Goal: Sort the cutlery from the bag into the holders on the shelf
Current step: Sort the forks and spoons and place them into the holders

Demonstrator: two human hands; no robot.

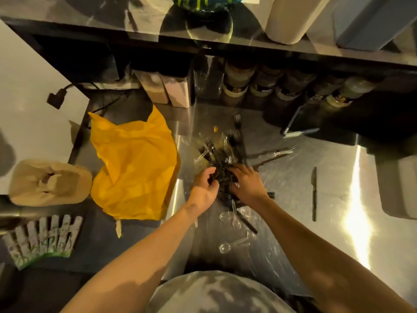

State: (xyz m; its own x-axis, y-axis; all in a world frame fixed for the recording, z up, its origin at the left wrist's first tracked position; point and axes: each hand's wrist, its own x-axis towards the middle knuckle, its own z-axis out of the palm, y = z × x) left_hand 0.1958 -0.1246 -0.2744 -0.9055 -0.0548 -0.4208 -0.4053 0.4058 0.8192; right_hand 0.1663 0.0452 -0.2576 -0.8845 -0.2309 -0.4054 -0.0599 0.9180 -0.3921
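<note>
Cutlery pile (222, 154), black and clear plastic, sits on the steel counter (293, 184) right between both hands and just past them. The left hand (204, 188) is curled round a black bunch from it. The right hand (247, 181) lies on top, and honestly I can't tell its grip. The yellow bag (135, 166) is just left of the left hand, and a lone black knife (314, 193) lies off to the right.

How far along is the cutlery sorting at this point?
Done: the yellow bag lies flat, seemingly emptied, cutlery pile on the counter. In hand: left hand grips black pieces in the pile, right hand reaches into it. Left: everything; a black knife and clear spoons lie apart, nothing visibly sorted yet.
</note>
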